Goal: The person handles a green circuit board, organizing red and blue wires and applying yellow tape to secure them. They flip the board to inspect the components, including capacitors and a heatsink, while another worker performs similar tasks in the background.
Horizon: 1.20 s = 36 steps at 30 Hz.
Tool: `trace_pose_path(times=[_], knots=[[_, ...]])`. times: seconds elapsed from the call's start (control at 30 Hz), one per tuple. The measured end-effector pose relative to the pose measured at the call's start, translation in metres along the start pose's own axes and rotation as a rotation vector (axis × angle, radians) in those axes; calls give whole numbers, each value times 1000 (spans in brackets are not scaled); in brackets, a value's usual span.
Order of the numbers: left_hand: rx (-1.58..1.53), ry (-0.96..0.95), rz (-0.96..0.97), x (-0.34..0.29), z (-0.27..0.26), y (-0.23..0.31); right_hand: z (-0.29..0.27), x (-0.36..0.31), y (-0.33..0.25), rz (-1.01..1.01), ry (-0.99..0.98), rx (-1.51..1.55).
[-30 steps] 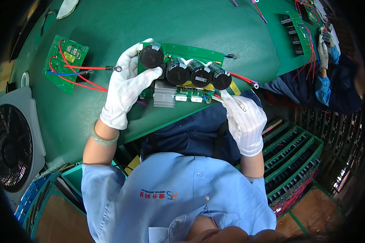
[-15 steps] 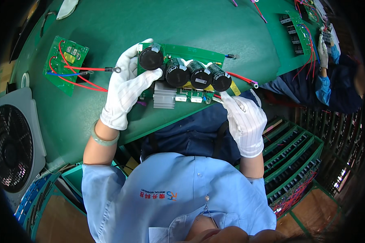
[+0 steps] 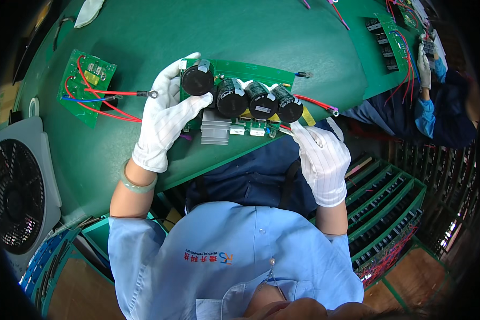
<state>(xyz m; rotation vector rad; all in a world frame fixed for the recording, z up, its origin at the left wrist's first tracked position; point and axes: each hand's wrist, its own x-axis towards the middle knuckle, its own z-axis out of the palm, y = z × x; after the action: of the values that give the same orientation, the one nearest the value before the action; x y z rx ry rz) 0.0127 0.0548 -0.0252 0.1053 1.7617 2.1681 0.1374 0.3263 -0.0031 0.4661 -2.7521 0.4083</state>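
Observation:
A green circuit board (image 3: pixel 250 70) is held up over the near edge of the table, tilted so its parts face me. My left hand (image 3: pixel 168 117), in a white striped glove, grips its left end, the thumb beside a large black capacitor (image 3: pixel 198 80). Three more black capacitors (image 3: pixel 262 102) stand in a row to the right. Below them sit a silver finned heat sink (image 3: pixel 215 128) and small white components (image 3: pixel 257 132). At the lower right corner, my gloved right hand (image 3: pixel 322 160) is closed, its fingertips pinching a short red wire (image 3: pixel 285 127); the exact grip is partly hidden.
Another board (image 3: pixel 93 80) with red and blue wires lies on the green table (image 3: pixel 282 32) at left. A fan (image 3: pixel 21 192) stands at far left. Green racks (image 3: pixel 384 208) are at my right. Beyond, a co-worker's gloved hand (image 3: pixel 424 69) is near another board (image 3: pixel 392 48).
The board has shifted very slightly left and down at its right end. Both hands keep their places and grips.

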Motion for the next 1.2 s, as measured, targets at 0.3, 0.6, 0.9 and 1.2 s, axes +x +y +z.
trace_pose_path(times=[0.3,0.6,0.9,1.2], knots=[[-12,-26,34,-1,1,0,-7,7,6,-119,-31,-97],[-5,-7,40,-2,1,-1,-10,11,4,-131,-38,-117],[3,-11,48,-3,2,0,-13,13,2,-129,-66,-139],[-4,-27,49,-3,1,0,-12,11,3,-122,-68,-128]])
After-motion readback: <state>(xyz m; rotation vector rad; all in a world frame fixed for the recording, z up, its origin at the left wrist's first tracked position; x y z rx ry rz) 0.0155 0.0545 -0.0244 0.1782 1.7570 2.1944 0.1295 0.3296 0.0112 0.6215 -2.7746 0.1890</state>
